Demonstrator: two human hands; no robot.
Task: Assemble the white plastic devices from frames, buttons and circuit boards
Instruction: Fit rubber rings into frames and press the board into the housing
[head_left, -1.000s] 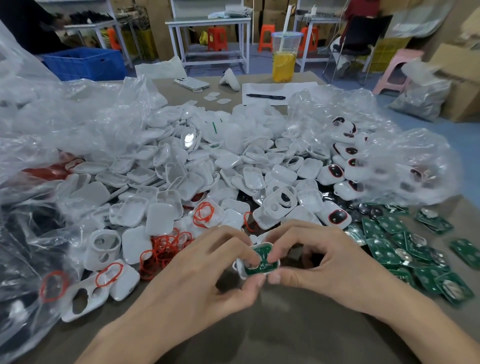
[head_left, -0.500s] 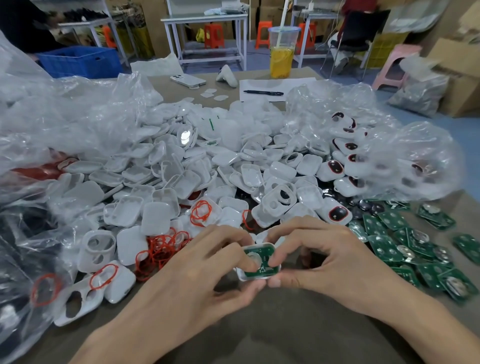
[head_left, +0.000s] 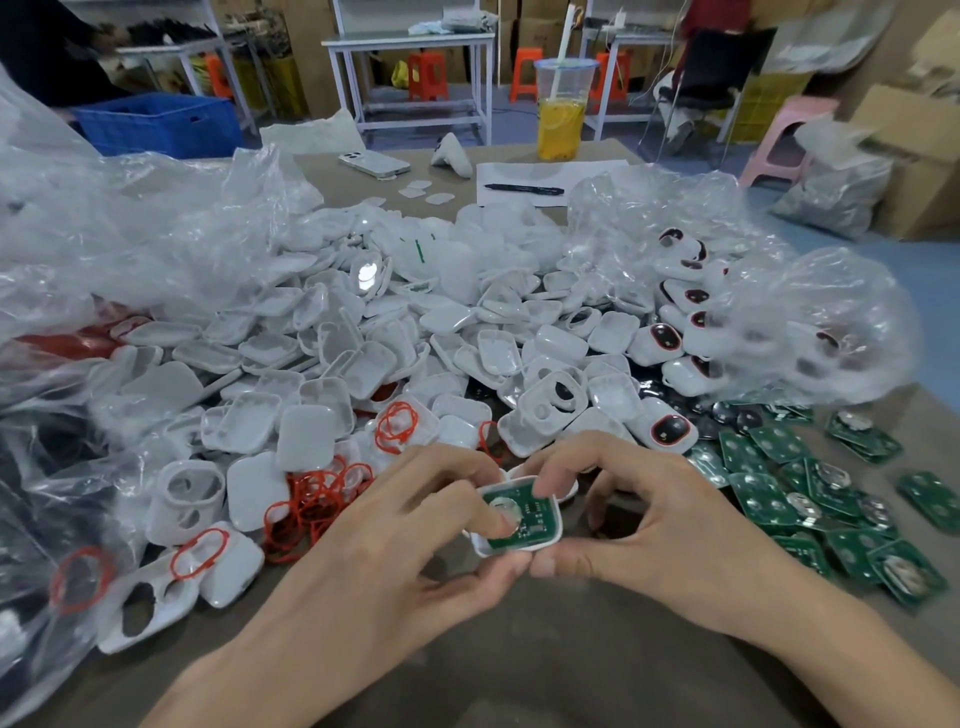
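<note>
Tabletop (head_left: 519, 654), matt brown-grey, lies bare on the near side of the hands. Past its far edge I see a workshop floor with a metal bench (head_left: 410, 41), orange stools (head_left: 527, 73), a blue crate (head_left: 156, 122) far off to the left and a pink stool (head_left: 779, 135) far right.

The left hand (head_left: 395, 530) and the right hand (head_left: 660, 519) each pinch the white frame (head_left: 557, 512) between curled fingers and thumb, thumbs close together at its near side. A left fingertip (head_left: 493, 522) presses on the green circuit board (head_left: 537, 512) seated in it.

Directly beyond the hands a heap of white shells (head_left: 363, 364) covers the table. Just left of the left hand lie red rings (head_left: 311, 499); right of the right hand spread loose green boards (head_left: 779, 493). Crumpled clear bags (head_left: 130, 234) rise on both flanks and hide part of the heap. Beyond the heap are a cup of yellow drink (head_left: 562, 111), a pen (head_left: 523, 189) and a phone (head_left: 374, 163).
</note>
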